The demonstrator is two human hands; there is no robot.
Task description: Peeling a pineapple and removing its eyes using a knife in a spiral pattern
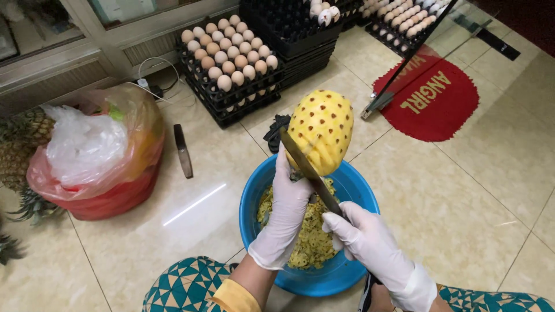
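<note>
A peeled yellow pineapple [324, 130] with dark eyes is held upright above a blue basin [254, 190]. My left hand [287, 214], in a white glove, grips the fruit from below. My right hand [370, 240], also gloved, is closed on the handle of a long knife [306, 170]; its blade lies slantwise against the pineapple's lower left side. Yellow peel scraps [312, 237] fill the bottom of the basin, between my knees in patterned teal cloth.
A red basin with plastic bags [95, 156] stands at the left, unpeeled pineapples [20, 150] behind it. A second knife [182, 151] lies on the tile floor. Black trays of eggs [228, 63] are stacked at the back. A red mat [433, 101] lies at the right.
</note>
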